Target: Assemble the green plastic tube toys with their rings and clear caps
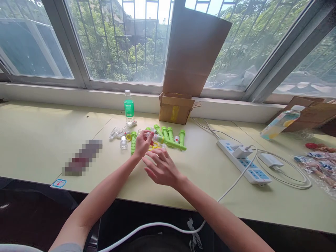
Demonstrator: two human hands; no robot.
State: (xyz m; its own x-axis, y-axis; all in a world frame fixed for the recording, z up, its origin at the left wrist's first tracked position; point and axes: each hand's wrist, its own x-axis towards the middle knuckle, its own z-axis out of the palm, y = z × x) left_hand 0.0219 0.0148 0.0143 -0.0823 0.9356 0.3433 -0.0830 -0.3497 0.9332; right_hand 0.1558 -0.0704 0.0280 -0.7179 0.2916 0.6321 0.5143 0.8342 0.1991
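My left hand [143, 144] is closed on a small transparent plastic tube [151, 137] with a green end, pointing to the right. Just in front of it hovers my right hand [162, 167], fingers loosely bent and apart, with nothing visible in it. Around and behind the hands lie several light-green ribbed plastic tubes [165, 133] with wider heads. Yellow rings [154, 145] show partly behind my hands. To the left, a green ribbed tube [133, 142] lies near a transparent cap-like piece [123, 142] and more transparent parts [115, 133].
A green-labelled bottle [128, 107] and a cardboard box [174, 109] stand along the window side. On the right are a white power strip [244, 162] with cables, a leaning bottle [282, 122] and bagged items [317, 164]. A white cable hangs over the table's front edge.
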